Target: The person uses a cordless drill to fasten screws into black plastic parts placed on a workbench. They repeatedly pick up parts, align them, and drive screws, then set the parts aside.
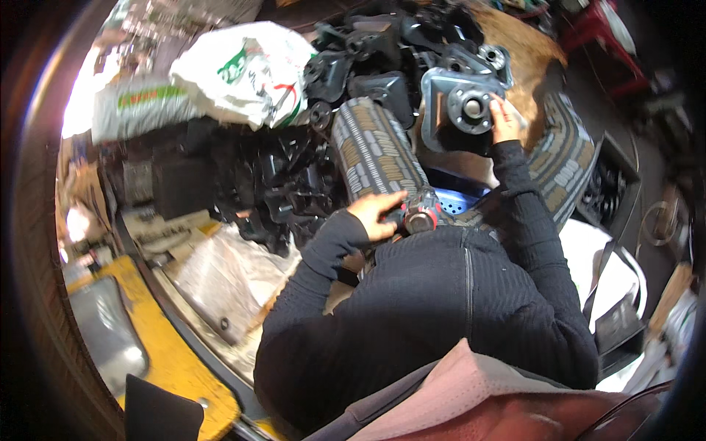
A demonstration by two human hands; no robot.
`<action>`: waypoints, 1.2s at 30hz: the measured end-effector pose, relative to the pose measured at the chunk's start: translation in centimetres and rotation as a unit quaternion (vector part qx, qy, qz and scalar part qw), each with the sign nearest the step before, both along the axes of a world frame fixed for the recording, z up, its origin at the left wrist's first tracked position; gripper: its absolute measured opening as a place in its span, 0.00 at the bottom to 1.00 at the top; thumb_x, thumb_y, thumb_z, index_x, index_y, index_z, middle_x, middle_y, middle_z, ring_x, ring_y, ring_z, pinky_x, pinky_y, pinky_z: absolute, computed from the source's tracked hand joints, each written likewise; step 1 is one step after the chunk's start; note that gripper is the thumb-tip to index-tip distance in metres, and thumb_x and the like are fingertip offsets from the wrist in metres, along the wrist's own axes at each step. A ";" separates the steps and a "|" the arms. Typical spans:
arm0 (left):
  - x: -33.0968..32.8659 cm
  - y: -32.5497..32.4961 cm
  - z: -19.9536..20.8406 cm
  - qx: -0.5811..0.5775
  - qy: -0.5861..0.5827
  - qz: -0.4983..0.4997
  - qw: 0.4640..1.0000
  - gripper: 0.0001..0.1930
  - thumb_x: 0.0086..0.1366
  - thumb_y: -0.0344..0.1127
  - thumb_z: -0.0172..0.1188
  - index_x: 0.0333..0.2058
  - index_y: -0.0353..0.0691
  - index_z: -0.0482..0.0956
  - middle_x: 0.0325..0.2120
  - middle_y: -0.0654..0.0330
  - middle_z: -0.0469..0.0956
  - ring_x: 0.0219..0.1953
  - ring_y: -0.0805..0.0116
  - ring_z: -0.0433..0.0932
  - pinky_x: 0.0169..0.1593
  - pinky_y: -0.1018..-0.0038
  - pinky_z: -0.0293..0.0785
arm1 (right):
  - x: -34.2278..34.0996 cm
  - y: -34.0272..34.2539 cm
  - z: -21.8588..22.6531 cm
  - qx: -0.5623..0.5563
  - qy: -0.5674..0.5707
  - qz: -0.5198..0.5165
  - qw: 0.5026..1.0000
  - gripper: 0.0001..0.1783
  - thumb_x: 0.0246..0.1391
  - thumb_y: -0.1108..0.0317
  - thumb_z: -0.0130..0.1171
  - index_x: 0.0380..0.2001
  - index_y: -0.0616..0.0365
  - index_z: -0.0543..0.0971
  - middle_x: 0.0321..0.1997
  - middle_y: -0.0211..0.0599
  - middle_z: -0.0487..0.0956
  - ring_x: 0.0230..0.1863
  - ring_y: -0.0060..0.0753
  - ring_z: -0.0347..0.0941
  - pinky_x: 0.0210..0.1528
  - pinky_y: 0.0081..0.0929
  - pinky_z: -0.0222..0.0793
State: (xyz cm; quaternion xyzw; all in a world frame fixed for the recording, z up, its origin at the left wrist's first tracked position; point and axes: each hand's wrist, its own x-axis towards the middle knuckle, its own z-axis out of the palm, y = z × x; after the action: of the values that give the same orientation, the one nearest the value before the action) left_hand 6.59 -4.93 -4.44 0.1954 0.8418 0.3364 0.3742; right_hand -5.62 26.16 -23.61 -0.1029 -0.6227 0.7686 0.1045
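Heap of black metal parts (379, 44), ahead of the person, largest thing noted; another dark jumble (276, 180) by left thigh. Yellow bench (173, 349), lower left, flaked surface. White plastic bag (246, 73) left of the heap, bulging. Crate (625, 187) by right leg, dark pieces inside. Square metal part (471, 110), rounded corners, round hub uppermost: in front of the parted knees, near the heap's right edge; cannot tell whether lifted or resting. Black-and-red tool (421, 217) close to the lap, blunt end up. Blue perforated piece (460, 198) between the thighs. Right hand (506, 121) grasping the metal part at its hub's right edge. Left hand (376, 215) curled round the tool's left side.
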 end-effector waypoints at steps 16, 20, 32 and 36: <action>32.5 -21.0 -24.4 -0.355 -0.147 0.645 0.660 0.29 0.48 0.42 0.63 0.50 0.40 0.71 0.49 0.51 0.72 0.49 0.54 0.73 0.51 0.66 0.70 | -25.3 -21.0 2.1 0.218 -0.075 0.373 0.899 0.27 0.54 0.66 0.54 0.58 0.51 0.63 0.56 0.39 0.68 0.54 0.33 0.67 0.49 0.28 0.66; 40.9 -7.3 -33.5 -0.187 -0.299 0.569 0.743 0.35 0.50 0.47 0.61 0.56 0.41 0.63 0.52 0.50 0.68 0.51 0.49 0.70 0.53 0.58 0.67 | -35.2 -17.8 0.3 0.344 -0.144 0.370 0.851 0.31 0.54 0.63 0.55 0.60 0.53 0.59 0.58 0.42 0.67 0.55 0.38 0.66 0.49 0.28 0.66; 41.4 5.2 -33.1 -0.235 -0.393 0.328 0.827 0.23 0.66 0.47 0.34 0.56 0.48 0.66 0.50 0.52 0.72 0.56 0.47 0.63 0.53 0.50 0.58 | -34.0 -14.1 -0.9 0.598 -0.115 0.372 0.701 0.34 0.53 0.53 0.52 0.60 0.57 0.60 0.64 0.37 0.60 0.61 0.35 0.59 0.59 0.32 0.56; 42.7 7.4 -36.9 -0.294 -0.372 0.377 0.796 0.21 0.64 0.45 0.39 0.54 0.50 0.68 0.44 0.54 0.75 0.51 0.49 0.69 0.51 0.47 0.60 | -35.2 -14.2 -1.4 0.703 -0.074 0.387 0.593 0.35 0.53 0.50 0.51 0.60 0.59 0.60 0.65 0.36 0.59 0.61 0.32 0.59 0.59 0.33 0.55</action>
State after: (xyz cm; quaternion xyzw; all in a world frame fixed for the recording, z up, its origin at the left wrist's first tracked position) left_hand 49.27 2.47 -41.29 -0.3972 0.7031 0.2344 0.5412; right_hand -40.80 11.91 -25.03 0.1960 -0.9567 0.0507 -0.2093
